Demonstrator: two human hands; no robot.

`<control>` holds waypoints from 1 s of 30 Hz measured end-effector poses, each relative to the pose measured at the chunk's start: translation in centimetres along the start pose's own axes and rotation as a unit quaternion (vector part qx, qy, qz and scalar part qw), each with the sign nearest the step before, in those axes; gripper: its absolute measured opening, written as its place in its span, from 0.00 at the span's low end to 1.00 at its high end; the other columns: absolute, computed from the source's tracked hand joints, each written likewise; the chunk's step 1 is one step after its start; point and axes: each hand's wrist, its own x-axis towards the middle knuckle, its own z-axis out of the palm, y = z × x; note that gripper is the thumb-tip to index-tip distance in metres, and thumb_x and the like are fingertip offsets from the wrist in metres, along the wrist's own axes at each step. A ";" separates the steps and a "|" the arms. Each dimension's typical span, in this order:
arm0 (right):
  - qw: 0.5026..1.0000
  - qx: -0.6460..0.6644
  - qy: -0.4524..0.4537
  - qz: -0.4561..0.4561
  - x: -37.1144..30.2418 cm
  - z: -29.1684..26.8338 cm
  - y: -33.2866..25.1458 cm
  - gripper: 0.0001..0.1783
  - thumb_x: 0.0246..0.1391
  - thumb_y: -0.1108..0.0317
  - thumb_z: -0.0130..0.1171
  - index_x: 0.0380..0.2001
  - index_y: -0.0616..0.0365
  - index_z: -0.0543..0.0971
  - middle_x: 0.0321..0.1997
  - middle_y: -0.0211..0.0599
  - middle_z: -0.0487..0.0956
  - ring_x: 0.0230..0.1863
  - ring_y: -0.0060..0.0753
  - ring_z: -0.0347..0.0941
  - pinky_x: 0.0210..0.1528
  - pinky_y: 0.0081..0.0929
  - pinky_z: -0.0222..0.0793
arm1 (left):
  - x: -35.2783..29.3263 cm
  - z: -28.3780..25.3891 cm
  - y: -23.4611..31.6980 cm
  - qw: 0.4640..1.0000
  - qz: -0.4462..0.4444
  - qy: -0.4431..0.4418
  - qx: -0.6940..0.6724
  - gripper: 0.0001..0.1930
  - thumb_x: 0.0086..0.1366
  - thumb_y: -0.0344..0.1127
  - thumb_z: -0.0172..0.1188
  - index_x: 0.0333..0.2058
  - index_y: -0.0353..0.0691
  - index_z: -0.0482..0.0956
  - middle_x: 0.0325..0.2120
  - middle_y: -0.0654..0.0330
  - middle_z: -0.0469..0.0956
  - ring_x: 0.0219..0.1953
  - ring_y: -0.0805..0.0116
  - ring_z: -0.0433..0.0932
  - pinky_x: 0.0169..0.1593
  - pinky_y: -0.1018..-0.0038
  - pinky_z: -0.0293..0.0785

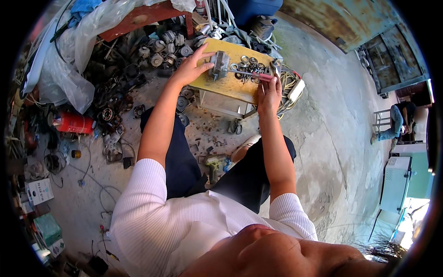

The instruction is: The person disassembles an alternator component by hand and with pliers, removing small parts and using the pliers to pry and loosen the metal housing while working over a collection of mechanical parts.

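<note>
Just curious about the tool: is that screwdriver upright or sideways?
Sideways: the screwdriver points from the right hand toward the metal housing.

Left hand (188, 70) is spread, right hand (269, 96) curled.

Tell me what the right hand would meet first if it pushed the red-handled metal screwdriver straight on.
The right hand would probably first bring the screwdriver against the grey, blocky metal part on the yellow tabletop; the tip looks close, but depth hides whether they touch.
</note>
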 end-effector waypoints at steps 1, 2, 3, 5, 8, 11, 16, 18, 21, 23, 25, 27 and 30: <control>1.000 -0.016 0.013 0.006 -0.5 0.6 -0.5 0.21 0.68 0.60 0.53 0.61 0.50 0.67 0.50 0.28 0.76 0.48 0.24 0.74 0.47 0.25 0.72 | -0.1 -0.1 0.1 1.000 -0.003 0.002 0.002 0.47 0.60 0.49 0.68 0.72 0.48 0.50 0.61 0.67 0.73 0.67 0.58 0.65 0.68 0.62 0.60; 1.000 -0.007 0.017 0.012 -0.3 0.4 -0.1 0.21 0.67 0.58 0.55 0.60 0.47 0.68 0.49 0.23 0.76 0.46 0.21 0.74 0.44 0.22 0.69 | -0.2 -0.1 0.2 1.000 -0.007 0.003 0.005 0.47 0.60 0.49 0.68 0.72 0.48 0.50 0.61 0.67 0.73 0.67 0.58 0.65 0.68 0.62 0.60; 1.000 -0.001 0.013 0.006 -0.1 0.2 0.1 0.21 0.67 0.58 0.55 0.60 0.47 0.68 0.50 0.24 0.76 0.47 0.22 0.74 0.44 0.22 0.69 | -0.2 -0.1 0.4 1.000 -0.008 0.004 0.006 0.47 0.60 0.48 0.68 0.72 0.48 0.50 0.61 0.67 0.74 0.67 0.58 0.66 0.68 0.62 0.60; 1.000 0.010 0.006 -0.006 0.1 -0.3 0.3 0.20 0.67 0.58 0.55 0.60 0.47 0.69 0.50 0.25 0.76 0.47 0.23 0.75 0.44 0.23 0.70 | -0.3 0.0 0.5 1.000 0.007 0.005 0.008 0.46 0.61 0.49 0.67 0.71 0.49 0.50 0.60 0.67 0.74 0.66 0.58 0.66 0.68 0.62 0.60; 0.999 0.031 -0.010 -0.012 1.0 -1.2 1.0 0.15 0.67 0.58 0.56 0.52 0.48 0.72 0.47 0.29 0.79 0.48 0.27 0.76 0.47 0.24 0.73 | -0.1 0.2 0.4 1.000 0.018 0.006 0.005 0.46 0.61 0.50 0.67 0.72 0.49 0.50 0.60 0.67 0.74 0.66 0.58 0.66 0.68 0.62 0.60; 0.999 0.019 -0.041 0.004 0.5 -0.8 0.5 0.18 0.67 0.58 0.56 0.55 0.50 0.70 0.48 0.31 0.77 0.49 0.28 0.77 0.48 0.26 0.73 | -0.2 0.2 0.1 1.000 0.010 0.012 0.005 0.46 0.61 0.51 0.67 0.72 0.50 0.50 0.60 0.68 0.74 0.66 0.57 0.67 0.68 0.61 0.58; 0.998 -0.030 0.022 0.052 -0.4 0.2 -1.2 0.15 0.67 0.56 0.55 0.49 0.52 0.69 0.46 0.33 0.79 0.48 0.30 0.77 0.47 0.30 0.77 | 0.2 0.5 -0.5 0.998 0.003 0.027 0.048 0.43 0.64 0.53 0.63 0.71 0.50 0.51 0.59 0.68 0.75 0.64 0.58 0.68 0.69 0.55 0.54; 1.000 0.014 0.011 0.014 0.3 -0.4 -1.4 0.14 0.67 0.55 0.55 0.47 0.52 0.69 0.46 0.36 0.79 0.45 0.32 0.78 0.43 0.28 0.78 | 0.2 0.7 -0.3 0.997 -0.007 0.036 0.075 0.42 0.66 0.51 0.62 0.71 0.49 0.51 0.58 0.65 0.76 0.64 0.62 0.69 0.67 0.63 0.60; 0.998 0.040 0.042 -0.033 1.1 -0.3 -2.4 0.15 0.66 0.58 0.56 0.46 0.56 0.69 0.47 0.43 0.79 0.44 0.34 0.79 0.43 0.28 0.79 | 0.3 0.5 -0.2 0.996 0.001 0.042 0.075 0.39 0.68 0.52 0.58 0.71 0.50 0.51 0.58 0.65 0.77 0.63 0.61 0.71 0.66 0.61 0.59; 0.999 0.005 0.028 -0.026 1.5 -0.6 -1.8 0.15 0.64 0.61 0.59 0.44 0.59 0.69 0.46 0.43 0.79 0.42 0.33 0.79 0.42 0.26 0.79 | 0.0 0.6 0.0 0.994 0.008 0.046 0.101 0.38 0.69 0.52 0.57 0.71 0.50 0.51 0.58 0.65 0.77 0.62 0.61 0.71 0.66 0.60 0.57; 0.999 -0.034 0.007 -0.011 2.3 -1.1 -0.6 0.14 0.63 0.65 0.61 0.43 0.62 0.70 0.44 0.43 0.79 0.41 0.32 0.79 0.41 0.24 0.80 | -0.2 0.8 0.4 0.991 0.014 0.049 0.123 0.37 0.70 0.52 0.56 0.71 0.50 0.52 0.58 0.65 0.76 0.62 0.61 0.71 0.66 0.58 0.56; 0.997 -0.078 -0.023 0.013 3.1 -1.4 1.1 0.13 0.62 0.68 0.61 0.44 0.65 0.72 0.42 0.42 0.80 0.40 0.31 0.80 0.39 0.21 0.80 | -0.3 1.0 0.7 0.988 0.018 0.053 0.141 0.37 0.70 0.52 0.56 0.71 0.51 0.52 0.58 0.63 0.76 0.61 0.60 0.71 0.65 0.57 0.55; 0.983 -0.166 -0.027 -0.076 1.0 1.7 2.1 0.16 0.57 0.68 0.66 0.40 0.67 0.72 0.35 0.38 0.79 0.32 0.22 0.77 0.33 0.17 0.73 | -0.9 0.9 0.2 0.984 0.047 0.089 0.150 0.35 0.69 0.49 0.57 0.70 0.50 0.55 0.57 0.59 0.76 0.61 0.59 0.71 0.65 0.58 0.56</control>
